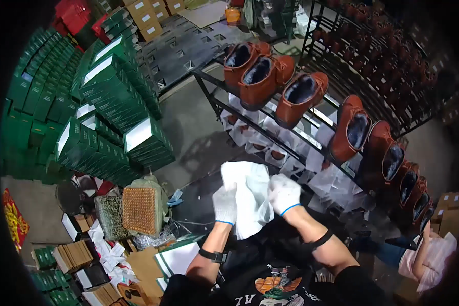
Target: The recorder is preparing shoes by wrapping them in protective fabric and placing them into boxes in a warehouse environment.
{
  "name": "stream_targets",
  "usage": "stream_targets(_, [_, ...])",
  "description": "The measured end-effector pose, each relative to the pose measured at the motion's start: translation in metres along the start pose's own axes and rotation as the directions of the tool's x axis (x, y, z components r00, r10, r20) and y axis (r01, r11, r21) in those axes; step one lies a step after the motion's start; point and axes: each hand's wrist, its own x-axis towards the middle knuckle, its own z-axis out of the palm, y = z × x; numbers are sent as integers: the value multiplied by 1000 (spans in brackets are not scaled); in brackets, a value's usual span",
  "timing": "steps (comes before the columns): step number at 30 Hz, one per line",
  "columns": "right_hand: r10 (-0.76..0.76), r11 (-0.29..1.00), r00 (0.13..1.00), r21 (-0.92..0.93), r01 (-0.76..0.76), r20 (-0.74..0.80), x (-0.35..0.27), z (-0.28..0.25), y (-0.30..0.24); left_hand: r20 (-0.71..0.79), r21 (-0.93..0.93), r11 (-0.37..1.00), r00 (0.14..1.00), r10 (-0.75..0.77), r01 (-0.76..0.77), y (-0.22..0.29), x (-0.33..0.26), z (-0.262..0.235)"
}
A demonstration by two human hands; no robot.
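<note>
A crumpled white sheet (251, 201), thin paper or a plastic bag, I cannot tell which, hangs in front of my body. My left hand (224, 205), in a white glove with a blue cuff edge, grips its left side. My right hand (284, 193), gloved the same way, is closed at the sheet's right edge; its fingertips are partly hidden. Beyond my hands, brown lace-up shoes (302, 99) with dark fluffy lining stand in a row on the top of a black metal rack (215, 95). On its lower level lie shoes in translucent white wrapping (276, 133).
Stacked green shoeboxes (112, 97) rise at the left. A beaded seat cushion (140, 210), cardboard and paper scraps (109, 257) sit at the lower left. Another rack (362, 56) full of brown shoes stands at the far right. A person in a pink top (433, 262) is at the lower right.
</note>
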Motion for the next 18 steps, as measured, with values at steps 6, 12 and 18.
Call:
stream_targets(6, [-316, 938, 928, 81, 337, -195, 132, -135, -125, -56, -412, 848, 920, -389, 333, 13, 40, -66])
stream_targets(12, [60, 984, 984, -155, -86, -167, 320, -173, -176, -117, -259, 880, 892, -437, 397, 2, 61, -66])
stream_targets(18, [-291, 917, 832, 111, 383, -472, 153, -183, -172, -253, -208, 891, 857, -448, 404, -42, 53, -103])
